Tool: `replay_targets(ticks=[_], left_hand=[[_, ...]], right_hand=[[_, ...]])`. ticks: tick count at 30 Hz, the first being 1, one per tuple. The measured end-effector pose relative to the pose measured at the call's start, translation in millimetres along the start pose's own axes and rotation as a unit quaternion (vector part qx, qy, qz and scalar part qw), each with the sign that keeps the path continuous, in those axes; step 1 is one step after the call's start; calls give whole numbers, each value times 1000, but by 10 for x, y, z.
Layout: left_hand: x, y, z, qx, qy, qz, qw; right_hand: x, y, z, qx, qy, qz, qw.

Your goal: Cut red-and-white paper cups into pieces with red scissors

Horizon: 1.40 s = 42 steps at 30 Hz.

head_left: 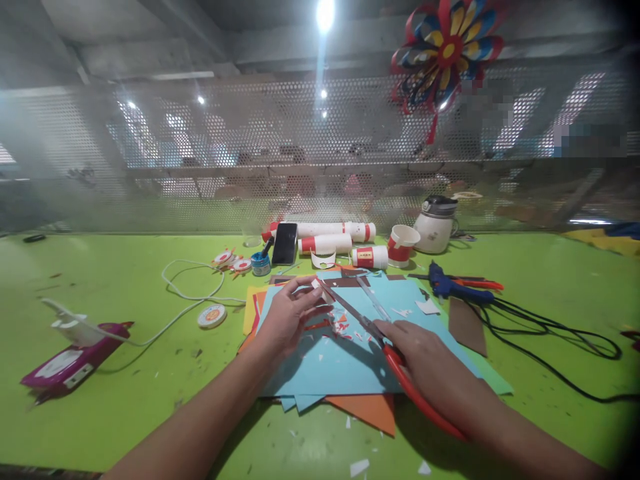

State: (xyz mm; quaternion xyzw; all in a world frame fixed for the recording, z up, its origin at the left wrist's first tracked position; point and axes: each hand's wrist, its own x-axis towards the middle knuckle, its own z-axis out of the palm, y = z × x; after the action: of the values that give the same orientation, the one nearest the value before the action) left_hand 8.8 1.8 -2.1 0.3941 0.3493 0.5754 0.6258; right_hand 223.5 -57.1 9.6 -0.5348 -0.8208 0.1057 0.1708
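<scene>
A green table (125,413) fills the lower frame, blue paper (320,377) across its middle. Right of centre, red-handled scissors (371,328) sit in the right hand (425,357), its fingers closed around the handles. At centre, the left hand (283,317) pinches a small white piece (315,284) between thumb and fingertips.

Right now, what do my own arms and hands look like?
Your left hand and right hand are ungloved. The left forearm and right forearm are bare as far as they show: no sleeves, watch or bracelet.
</scene>
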Motion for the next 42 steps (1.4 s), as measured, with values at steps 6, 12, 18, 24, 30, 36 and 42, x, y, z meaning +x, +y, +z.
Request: replay_targets(ticks=[6, 12, 18, 24, 30, 36, 42], left_hand=[[-6, -12, -12, 14, 2, 4, 1000], [18, -28, -36, 15, 18, 10, 1000], [-27, 27, 22, 26, 17, 21, 999], [-24, 25, 39, 42, 29, 11, 999], [-31, 11, 32, 39, 15, 23, 999], [-44, 11, 43, 25, 25, 45, 998], [-49, 2, 61, 32, 25, 34, 999]], right_hand=[[-4, -22, -29, 4, -8, -11, 1000], [-1, -34, -32, -1, -16, -11, 1000], [-4, -26, -30, -9, -22, -6, 1000], [-1, -14, -10, -17, -29, 12, 999], [9, -21, 0, -10, -26, 14, 1000], [7, -34, 5, 0, -20, 4, 1000], [2, -14, 17, 4, -6, 3, 1000]])
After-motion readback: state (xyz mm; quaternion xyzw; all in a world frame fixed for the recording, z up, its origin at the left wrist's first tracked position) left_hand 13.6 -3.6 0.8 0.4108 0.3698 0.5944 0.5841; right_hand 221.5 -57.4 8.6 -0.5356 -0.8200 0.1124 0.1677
